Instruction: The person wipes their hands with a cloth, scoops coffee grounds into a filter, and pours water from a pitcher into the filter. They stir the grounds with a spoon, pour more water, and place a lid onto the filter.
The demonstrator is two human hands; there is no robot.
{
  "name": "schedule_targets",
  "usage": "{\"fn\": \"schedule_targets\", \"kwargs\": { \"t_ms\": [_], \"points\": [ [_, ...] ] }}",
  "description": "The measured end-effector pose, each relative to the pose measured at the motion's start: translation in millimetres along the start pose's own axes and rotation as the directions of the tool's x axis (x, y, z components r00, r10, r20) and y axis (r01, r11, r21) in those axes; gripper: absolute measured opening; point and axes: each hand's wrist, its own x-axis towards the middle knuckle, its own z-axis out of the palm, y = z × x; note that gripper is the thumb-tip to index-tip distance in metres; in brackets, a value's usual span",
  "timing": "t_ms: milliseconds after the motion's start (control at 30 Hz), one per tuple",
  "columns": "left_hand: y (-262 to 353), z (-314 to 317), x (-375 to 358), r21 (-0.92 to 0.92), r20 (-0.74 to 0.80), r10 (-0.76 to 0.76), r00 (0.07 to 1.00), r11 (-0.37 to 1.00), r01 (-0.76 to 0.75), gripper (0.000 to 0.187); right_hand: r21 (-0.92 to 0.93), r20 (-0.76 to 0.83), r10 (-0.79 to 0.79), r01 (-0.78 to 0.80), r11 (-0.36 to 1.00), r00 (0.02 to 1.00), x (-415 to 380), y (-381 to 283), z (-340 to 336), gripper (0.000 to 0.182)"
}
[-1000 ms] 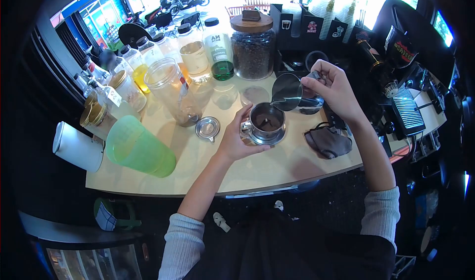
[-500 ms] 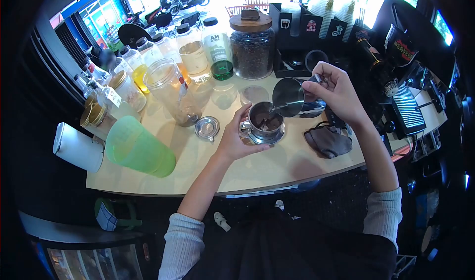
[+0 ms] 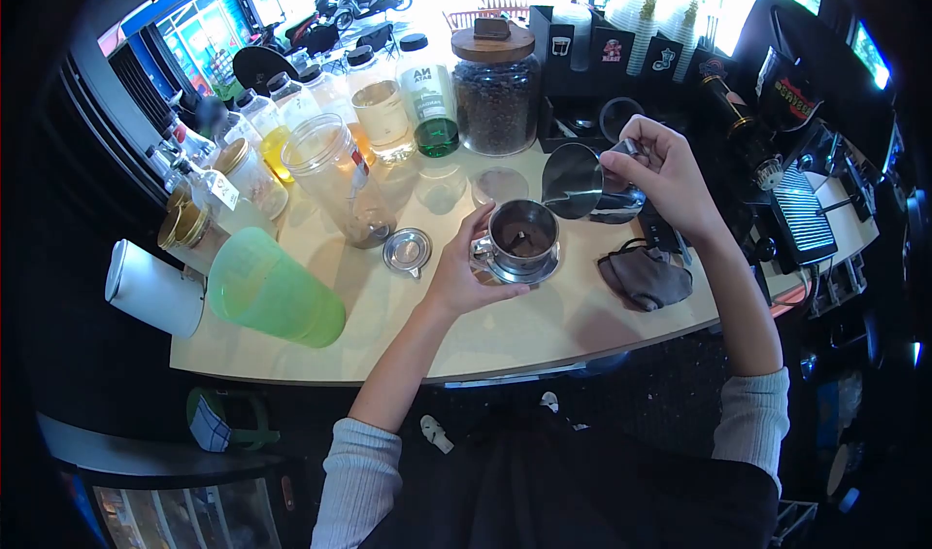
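My left hand [image 3: 461,272] is wrapped round the left side of a small metal cup [image 3: 524,231], thumb along its front and fingers behind. Dark brown contents with a small lighter patch show inside the cup, which stands on a metal saucer-like base [image 3: 546,269]. In my right hand [image 3: 660,170] is the handle of a metal pitcher [image 3: 575,182], tilted with its mouth towards the cup, just above and right of the rim. No stream between the two can be made out. A round metal lid [image 3: 407,251] lies left of my left hand.
A green tumbler [image 3: 277,287], a tall clear jar [image 3: 340,180] and several bottles stand on the left. Behind the cup is a jar of dark beans [image 3: 496,93]. A dark cloth pouch [image 3: 645,274] lies on the right, near a black machine tray [image 3: 804,219].
The pitcher has lifted slightly up and away from the cup, and the thin stream from its lip is gone. My left hand has stayed on the cup.
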Motion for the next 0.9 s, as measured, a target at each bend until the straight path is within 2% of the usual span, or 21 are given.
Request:
{"fn": "schedule_targets", "kwargs": {
  "t_ms": [500, 800, 900],
  "points": [
    [1.2, 0.3, -0.2, -0.009, 0.005, -0.016, 1.000, 1.000, 0.016, 0.113, 0.096, -0.008, -0.050, 0.051, 0.994, 0.999, 8.8, -2.4, 4.2, 0.023],
    [-1.7, 1.4, -0.3, -0.045, 0.002, -0.005, 1.000, 0.999, 0.005, 0.112, 0.045, -0.008, -0.043, 0.044, 0.998, 0.999, 6.2, -4.2, 1.3, 0.023],
    [-0.7, 1.2, 0.0, -0.046, 0.001, -0.004, 1.000, 0.999, 0.004, 0.112, 0.082, 0.007, -0.052, 0.051, 0.995, 0.999, 7.4, -2.7, 2.3, 0.023]
  ]
}}
